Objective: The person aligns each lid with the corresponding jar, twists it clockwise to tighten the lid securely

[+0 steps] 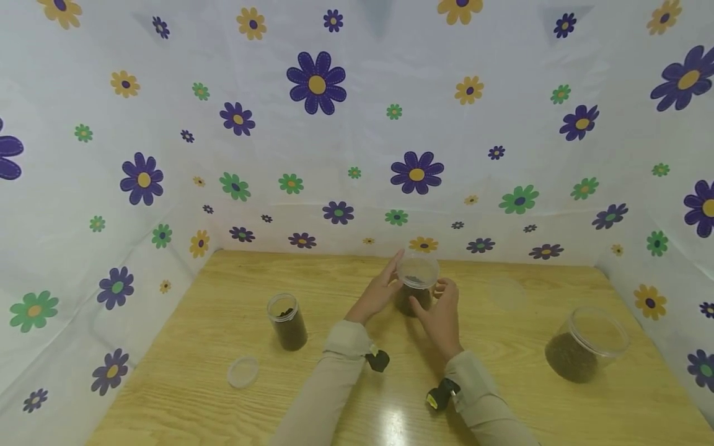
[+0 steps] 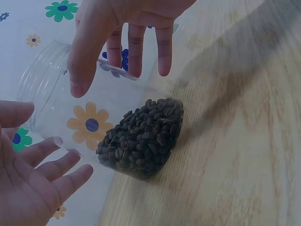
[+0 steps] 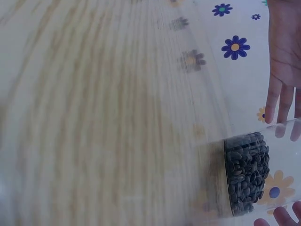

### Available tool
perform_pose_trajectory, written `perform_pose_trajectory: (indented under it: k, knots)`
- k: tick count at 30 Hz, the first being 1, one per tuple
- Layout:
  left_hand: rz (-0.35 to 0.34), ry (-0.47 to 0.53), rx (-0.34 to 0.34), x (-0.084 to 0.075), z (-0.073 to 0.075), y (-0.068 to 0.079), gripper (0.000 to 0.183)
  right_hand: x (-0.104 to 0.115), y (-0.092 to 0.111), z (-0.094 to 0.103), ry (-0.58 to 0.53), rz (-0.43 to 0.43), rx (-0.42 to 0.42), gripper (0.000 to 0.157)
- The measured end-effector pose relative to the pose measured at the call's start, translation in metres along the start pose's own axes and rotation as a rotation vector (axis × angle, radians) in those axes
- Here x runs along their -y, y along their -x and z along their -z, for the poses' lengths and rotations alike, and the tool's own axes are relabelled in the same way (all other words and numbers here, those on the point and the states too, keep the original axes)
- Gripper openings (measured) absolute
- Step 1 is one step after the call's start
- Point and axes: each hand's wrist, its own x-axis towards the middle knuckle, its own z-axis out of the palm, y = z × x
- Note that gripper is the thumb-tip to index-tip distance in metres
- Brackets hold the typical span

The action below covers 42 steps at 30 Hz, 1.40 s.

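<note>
A clear screw-neck jar point(image 1: 418, 272) stands near the back of the wooden table, its lower part filled with dark coffee beans point(image 2: 141, 141). My left hand point(image 1: 379, 296) is at the jar's left side, fingers extended along the wall and thumb across the front in the left wrist view. On the other side is my right hand point(image 1: 443, 317), its fingers spread and loosely bent, fingertips close to the wall. In the right wrist view, only fingertips point(image 3: 284, 217) of this hand show, below the jar.
To the left stands a narrower open jar point(image 1: 291, 331) of dark contents, with a round clear lid point(image 1: 243, 372) lying near it. A wide jar point(image 1: 574, 356), partly filled with dark contents, sits at the right. Another clear disc point(image 1: 507, 293) lies toward the back. A flowered cloth point(image 1: 357, 136) hangs behind.
</note>
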Motion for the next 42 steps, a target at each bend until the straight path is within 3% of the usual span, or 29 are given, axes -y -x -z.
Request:
perform_pose_trajectory:
  k: [2, 8, 12, 17, 25, 30, 34, 42]
  knots:
    - [-0.001, -0.005, -0.011, 0.004, -0.002, 0.000, 0.063, -0.001, 0.000, 0.002, 0.012, -0.007, 0.003, 0.069]
    - [0.028, -0.014, -0.106, 0.036, -0.013, -0.007, 0.070, -0.004, -0.001, 0.010, 0.050, -0.049, 0.037, 0.073]
    - [0.054, -0.024, -0.171, 0.037, -0.015, 0.001, 0.075, -0.003, 0.002, 0.020, 0.059, -0.073, 0.061, 0.075]
    - [0.032, -0.111, -0.216, 0.029, -0.018, 0.020, 0.076, -0.001, 0.008, 0.033, 0.090, -0.086, 0.107, 0.078]
    - [-0.044, -0.457, -0.297, 0.011, -0.032, 0.058, 0.074, 0.016, 0.030, 0.055, 0.163, -0.056, 0.211, 0.080]
    - [-0.127, -0.604, -0.346, 0.000, -0.040, 0.083, 0.074, 0.028, 0.046, 0.064, 0.181, -0.039, 0.233, 0.079]
    - [-0.121, -0.660, -0.409, -0.003, -0.040, 0.104, 0.076, 0.034, 0.059, 0.066, 0.206, 0.045, 0.211, 0.078]
    - [-0.096, -0.655, -0.505, -0.008, -0.034, 0.135, 0.075, 0.037, 0.075, 0.064, 0.277, 0.224, 0.138, 0.077]
